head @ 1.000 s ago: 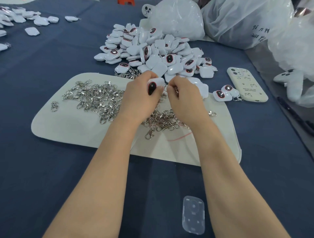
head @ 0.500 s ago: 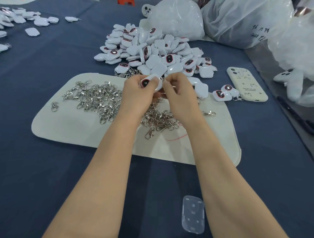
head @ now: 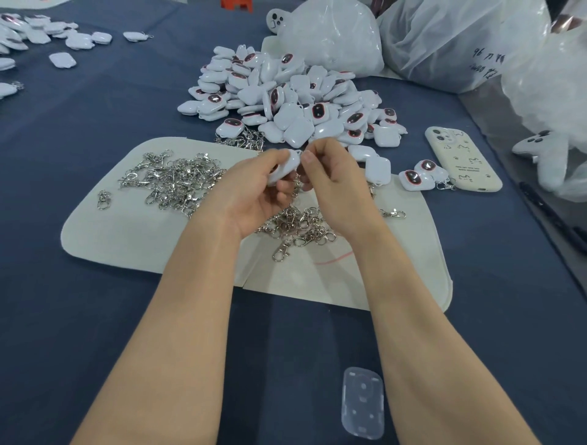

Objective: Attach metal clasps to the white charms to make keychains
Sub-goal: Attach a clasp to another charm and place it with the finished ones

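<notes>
Grips one white charm (head: 283, 170) in the curled left hand (head: 254, 195) at frame centre, corner offered to the right hand (head: 337, 187) pinching it (any clasp in that pinch hidden), just over the metal clasps (head: 301, 226) for quick reach.

- A table (head: 79, 317) fills nearly the whole view, covered with a dark blue cloth that shows faint creases.
- A pale mat (head: 104, 241) with rounded corners lies flat on the cloth.
- Three bulging clear plastic bags stand at the far right: one (head: 336, 35) behind the mat, one (head: 444, 47) with dark handwriting, one (head: 546, 95) at the frame's edge.
- A cream phone (head: 463, 158) lies back up on the cloth, right of the mat.
- A small clear plastic piece (head: 362, 403) lies on the cloth at the near side.
- Something orange (head: 236, 3) shows at the top edge, cut off.
- The light is soft and even, with sheen on the bags and faint shadows.
</notes>
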A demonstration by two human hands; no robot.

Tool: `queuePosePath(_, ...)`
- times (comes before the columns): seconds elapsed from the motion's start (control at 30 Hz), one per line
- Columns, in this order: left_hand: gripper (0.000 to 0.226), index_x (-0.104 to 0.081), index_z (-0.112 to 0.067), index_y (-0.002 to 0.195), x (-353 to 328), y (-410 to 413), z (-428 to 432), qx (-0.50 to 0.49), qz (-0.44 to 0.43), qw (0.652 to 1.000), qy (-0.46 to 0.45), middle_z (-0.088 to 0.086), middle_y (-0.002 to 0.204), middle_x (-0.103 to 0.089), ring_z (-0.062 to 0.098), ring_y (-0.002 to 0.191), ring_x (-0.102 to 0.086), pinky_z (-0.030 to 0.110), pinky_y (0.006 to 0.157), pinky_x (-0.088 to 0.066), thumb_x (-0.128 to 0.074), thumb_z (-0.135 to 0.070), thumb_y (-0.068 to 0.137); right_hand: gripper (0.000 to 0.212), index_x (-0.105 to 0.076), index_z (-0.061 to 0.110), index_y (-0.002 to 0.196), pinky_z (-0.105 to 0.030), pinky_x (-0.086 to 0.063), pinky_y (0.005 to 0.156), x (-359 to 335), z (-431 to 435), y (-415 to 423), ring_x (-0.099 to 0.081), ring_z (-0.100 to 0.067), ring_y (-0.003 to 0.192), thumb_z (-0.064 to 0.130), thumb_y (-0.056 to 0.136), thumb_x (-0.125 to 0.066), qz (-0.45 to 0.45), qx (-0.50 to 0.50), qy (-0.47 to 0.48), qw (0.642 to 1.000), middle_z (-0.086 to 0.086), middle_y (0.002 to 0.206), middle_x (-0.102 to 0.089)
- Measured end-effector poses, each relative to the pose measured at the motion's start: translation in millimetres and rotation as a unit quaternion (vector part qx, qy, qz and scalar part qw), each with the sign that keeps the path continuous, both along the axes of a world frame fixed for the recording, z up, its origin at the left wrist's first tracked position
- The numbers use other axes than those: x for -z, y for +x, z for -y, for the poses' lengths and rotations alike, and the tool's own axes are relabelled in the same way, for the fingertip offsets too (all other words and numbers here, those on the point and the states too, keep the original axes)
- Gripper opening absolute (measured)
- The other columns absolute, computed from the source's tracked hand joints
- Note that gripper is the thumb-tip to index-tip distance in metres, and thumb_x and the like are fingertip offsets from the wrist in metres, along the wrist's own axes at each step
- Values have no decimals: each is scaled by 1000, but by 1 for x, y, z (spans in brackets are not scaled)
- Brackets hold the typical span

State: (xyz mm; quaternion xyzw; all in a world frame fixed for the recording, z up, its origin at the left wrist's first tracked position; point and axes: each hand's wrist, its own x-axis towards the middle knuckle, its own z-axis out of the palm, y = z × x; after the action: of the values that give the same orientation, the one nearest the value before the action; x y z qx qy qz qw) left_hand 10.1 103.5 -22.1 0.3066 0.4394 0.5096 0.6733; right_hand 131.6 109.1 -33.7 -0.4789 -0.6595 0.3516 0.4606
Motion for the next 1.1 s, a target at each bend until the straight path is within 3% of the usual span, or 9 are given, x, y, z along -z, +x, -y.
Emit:
queuePosePath(0.13, 5, -52, -13, 93, 2, 1, -2, -35, -173, 980, 93, 1, 71, -50, 5, 48, -46, 18, 43, -41, -50, -17, 97, 23, -48, 13, 78, -29, -42, 60, -5, -1, 2, -44, -14, 58, 12, 100, -43, -38, -13, -66, 997, -1, 65, -47)
queuePosePath(0.27, 9, -48, -23, 100, -2, 1, 0, -21, -461, 841, 285, -12, 77, -51, -2, 57, -49, 8, 52, -37, -54, -22, 94, 30, -46, 9, 71, -20, -38, 47, -14, -5, 22, -39, -11, 51, 9, 100, -42, -206, -111, -251, 939, -1, 58, -44)
queuePosePath(0.33, 10, -50, -23, 102, -1, 4, 1, -17, -517, 791, 327, -15, 78, -49, -4, 64, -47, 3, 55, -33, -55, -23, 94, 30, -47, 9, 70, -19, -38, 43, -13, -6, 27, -39, -11, 48, 9, 99, -44, -249, -104, -298, 916, 0, 55, -44)
queuePosePath(0.53, 14, -51, -11, 107, 7, 11, -2, -76, -271, 947, 155, -3, 72, -57, 0, 48, -56, 19, 53, -51, -53, -18, 96, 15, -59, 10, 77, -20, -46, 55, 0, -10, 12, -47, -8, 53, 13, 92, -61, -269, -20, -192, 944, -1, 65, -51)
queuePosePath(0.7, 6, -55, -9, 95, 9, 13, -5, -84, -119, 985, 90, 3, 75, -52, 2, 46, -52, 16, 49, -48, -52, -14, 97, 8, -62, 18, 81, -24, -50, 62, 5, -11, 9, -54, -7, 59, 19, 88, -65, -77, 50, -69, 993, 3, 68, -59)
queuePosePath(0.83, 7, -55, -7, 95, 8, 13, -5, -96, -134, 984, 68, 4, 78, -54, 1, 44, -53, 16, 48, -48, -52, -13, 97, 10, -59, 11, 87, -14, -40, 64, 5, -6, 2, -48, -7, 63, 18, 94, -56, 71, 98, 42, 992, 7, 67, -53)
queuePosePath(0.9, 9, -52, -9, 103, 6, 12, -4, -93, -269, 953, 108, 3, 82, -57, 6, 50, -58, 22, 53, -51, -52, -16, 96, 14, -59, 6, 90, -22, -31, 62, 4, -4, 2, -44, -14, 66, 15, 96, -51, 158, 83, 77, 981, 1, 73, -52)
queuePosePath(1.0, 14, -53, -15, 107, 3, 7, -1, -82, -546, 798, 243, 2, 96, -58, 18, 80, -55, 26, 69, -40, -53, -19, 94, 18, -59, 3, 97, -28, -29, 66, -4, -5, 7, -45, -20, 78, 15, 97, -46, 265, 37, 74, 961, -7, 86, -56)
queuePosePath(1.1, 20, -56, -14, 113, -1, 9, 1, -49, -602, 727, 327, 4, 108, -58, 22, 96, -52, 33, 79, -42, -54, -19, 93, 17, -52, 14, 83, -25, -29, 58, -11, -10, 18, -44, -16, 68, 20, 97, -46, 317, 4, 27, 948, 1, 76, -52)
